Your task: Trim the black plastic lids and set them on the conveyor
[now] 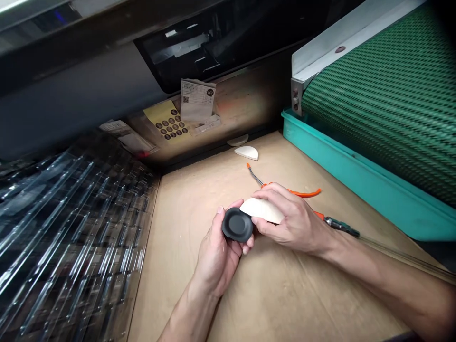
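My left hand point(223, 251) is closed around a round black dish-like part point(237, 224), its shallow hollow facing up. Between the thumb and fingers of my right hand point(290, 216) is a cream half-round pad point(261, 209), its tip at the upper right rim of the black part. An air blow gun point(302, 192) with an orange lever and orange nozzle tip lies behind my right hand, partly covered by it. Farther back, another cream half-round pad point(247, 152) rests on the brown board point(185, 213).
Stacked clear plastic trays point(89, 242) fill the left side. At right, a green conveyor belt point(384, 90) rises over a teal bin point(356, 175). Behind, a metal panel point(245, 99) carries a paper label point(197, 99) and a yellow sticker sheet point(169, 121). An air hose point(399, 254) runs rightward.
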Demonstrator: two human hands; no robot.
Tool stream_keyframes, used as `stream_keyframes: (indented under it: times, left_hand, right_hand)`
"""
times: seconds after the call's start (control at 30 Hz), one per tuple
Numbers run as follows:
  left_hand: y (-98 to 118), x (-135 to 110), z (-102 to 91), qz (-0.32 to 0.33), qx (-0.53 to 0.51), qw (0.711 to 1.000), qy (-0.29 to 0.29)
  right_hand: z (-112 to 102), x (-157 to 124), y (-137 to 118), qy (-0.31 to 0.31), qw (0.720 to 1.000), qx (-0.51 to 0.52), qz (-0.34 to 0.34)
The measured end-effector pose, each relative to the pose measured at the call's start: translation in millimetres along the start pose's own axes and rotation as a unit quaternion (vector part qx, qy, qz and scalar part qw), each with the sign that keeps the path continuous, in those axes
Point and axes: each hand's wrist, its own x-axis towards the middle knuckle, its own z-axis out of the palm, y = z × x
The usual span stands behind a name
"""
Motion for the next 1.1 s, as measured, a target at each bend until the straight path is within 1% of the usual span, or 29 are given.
stream_keyframes:
  times: [0.13,0.17,0.27,0.3,0.33,0.4,0.43,0.47,0.57,0.6,0.7,0.73,0.77,0.83,0.87,0.9,1.0,1.03,1.1]
  left_hand:
    - [8.0,0.4,-5.4,-0.047,0.003,0.999,-0.012]
    - [9.4,0.3,-6.7,-0.059,0.006,0.998,-0.019]
    - [11.0,0.7,-10.4,-0.086,0.006,0.995,-0.056]
    - [11.0,1.0,-11.7,-0.094,0.004,0.993,-0.068]
    - [10.8,1.4,-13.0,-0.102,0.003,0.992,-0.074]
    - [10.5,2.2,-15.2,-0.117,0.003,0.99,-0.082]
    - [10.5,2.5,-16.0,-0.123,0.003,0.989,-0.084]
    - [10.5,2.7,-16.5,-0.128,0.003,0.988,-0.087]
    - [10.5,3.0,-16.9,-0.14,0.003,0.985,-0.097]
    - [10.4,3.2,-17.1,-0.143,0.001,0.985,-0.097]
    - [10.0,4.1,-18.2,-0.14,-0.011,0.985,-0.096]
    - [10.0,4.4,-18.6,-0.136,-0.013,0.986,-0.096]
    - [10.2,4.6,-19.1,-0.133,-0.012,0.986,-0.096]
    - [10.7,4.4,-19.5,-0.133,-0.007,0.986,-0.098]
    - [11.1,4.1,-19.6,-0.135,-0.007,0.986,-0.097]
    - [11.5,3.8,-19.7,-0.136,-0.007,0.986,-0.095]
    - [12.4,3.2,-19.8,-0.127,-0.016,0.988,-0.083]
    - [12.5,3.3,-19.9,-0.125,-0.017,0.989,-0.082]
    - [12.7,3.8,-20.1,-0.126,-0.013,0.988,-0.089]
  right_hand:
    - [-4.2,1.7,-1.2,-0.077,0.995,0.045,-0.043]
    - [-5.1,1.9,-1.3,-0.083,0.994,0.048,-0.047]
    - [-8.4,2.8,-0.4,-0.048,0.998,0.035,-0.037]
    - [-9.6,3.3,0.0,-0.047,0.998,0.037,-0.034]
    - [-10.9,3.9,0.2,-0.059,0.996,0.048,-0.036]
    - [-13.2,5.3,0.2,-0.106,0.99,0.074,-0.053]
    - [-14.1,6.0,0.2,-0.121,0.988,0.078,-0.059]
    - [-14.6,6.5,0.4,-0.121,0.988,0.075,-0.061]
    - [-15.2,6.9,1.9,-0.078,0.994,0.05,-0.051]
    - [-15.2,6.7,2.7,-0.082,0.994,0.054,-0.048]
    - [-15.3,5.5,4.2,-0.146,0.983,0.089,-0.062]
    - [-15.3,5.1,4.3,-0.153,0.982,0.091,-0.062]
    - [-15.2,4.7,4.3,-0.147,0.984,0.087,-0.058]
    - [-14.9,4.3,3.5,-0.112,0.99,0.07,-0.043]
    - [-14.7,4.1,2.9,-0.107,0.991,0.067,-0.037]
    - [-14.4,3.9,2.2,-0.113,0.99,0.074,-0.039]
    - [-13.2,3.4,0.7,-0.16,0.98,0.108,-0.057]
    - [-12.9,3.5,0.6,-0.154,0.981,0.105,-0.057]
    - [-12.8,3.8,1.0,-0.111,0.99,0.079,-0.047]
